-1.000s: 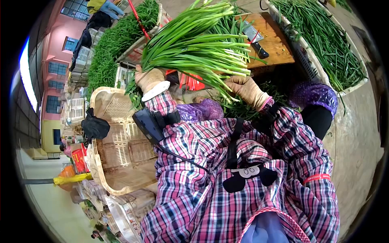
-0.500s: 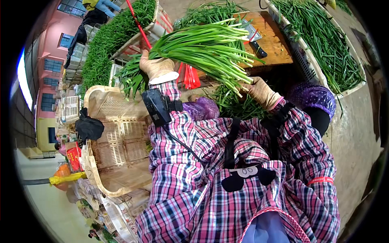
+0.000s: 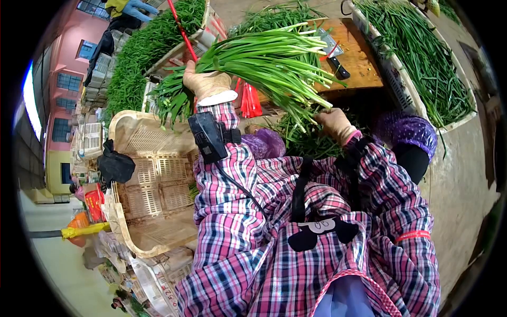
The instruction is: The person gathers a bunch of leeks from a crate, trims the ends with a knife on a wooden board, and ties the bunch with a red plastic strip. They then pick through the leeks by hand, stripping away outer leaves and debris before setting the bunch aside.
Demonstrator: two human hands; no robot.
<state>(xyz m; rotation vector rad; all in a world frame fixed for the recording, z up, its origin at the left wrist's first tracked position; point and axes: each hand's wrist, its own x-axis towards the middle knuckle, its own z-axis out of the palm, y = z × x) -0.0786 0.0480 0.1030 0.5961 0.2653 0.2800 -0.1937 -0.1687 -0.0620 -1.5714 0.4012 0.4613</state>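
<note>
A large bunch of long green leafy stalks (image 3: 264, 53) lies across my left hand (image 3: 206, 84), which wears a tan glove and is wrapped round the leafy part. The pale stem ends point to the right. My right hand (image 3: 336, 124), gloved too, is just below the stem ends, its fingertips pinched together at a thin strand or stem that I cannot make out. Behind the bunch is a wooden board (image 3: 359, 53) with a black-handled knife (image 3: 338, 67) on it. Red strips (image 3: 250, 100) hang below the bunch beside my left wrist.
An open cream plastic crate (image 3: 158, 174) stands at the left. Crates of green stalks are at the upper left (image 3: 142, 63) and upper right (image 3: 428, 68). Loose greens (image 3: 306, 140) lie below the stem ends. A person (image 3: 132, 8) is at the top left.
My right hand has moved slightly down, away from the stem ends. My left hand still holds the bunch, with its wrist shifted slightly right.
</note>
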